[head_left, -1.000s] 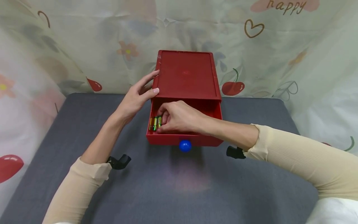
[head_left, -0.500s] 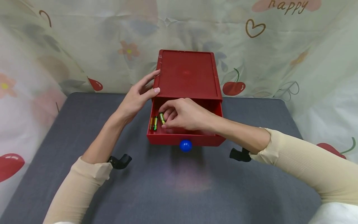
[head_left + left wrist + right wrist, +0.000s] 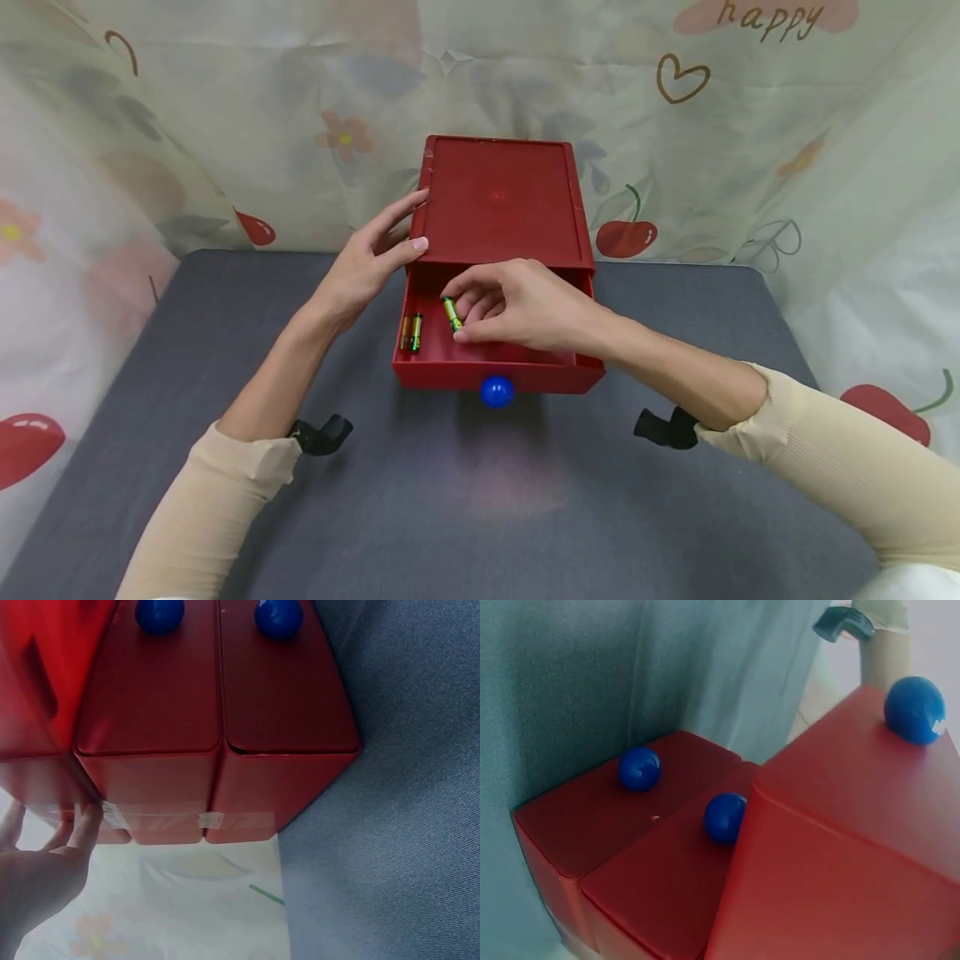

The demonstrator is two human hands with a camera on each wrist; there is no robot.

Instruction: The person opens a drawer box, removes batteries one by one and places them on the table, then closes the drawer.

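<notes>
A red drawer box (image 3: pixel 498 200) stands at the back of the grey table. Its top drawer (image 3: pixel 450 373), with a blue knob (image 3: pixel 495 391), is pulled out. My right hand (image 3: pixel 454 317) hovers over the drawer and pinches a green-and-gold battery (image 3: pixel 451 309) between thumb and forefinger. Two more batteries (image 3: pixel 411 332) lie side by side at the drawer's left end. My left hand (image 3: pixel 411 222) rests with straight fingers on the box's front left corner, thumb on the top edge. The left wrist view shows that left hand (image 3: pixel 45 870) touching the box's side (image 3: pixel 150 795).
A grey cloth table (image 3: pixel 480 500) stretches in front of the box. A patterned curtain (image 3: pixel 225 125) hangs close behind and to both sides. The wrist views show two lower closed drawers with blue knobs (image 3: pixel 639 767) (image 3: pixel 724 817) under the open drawer (image 3: pixel 840 847).
My right hand has picked one battery from the group of three at the drawer's left end, then lifted it up and to the right. Two batteries stay behind. The left hand has not moved.
</notes>
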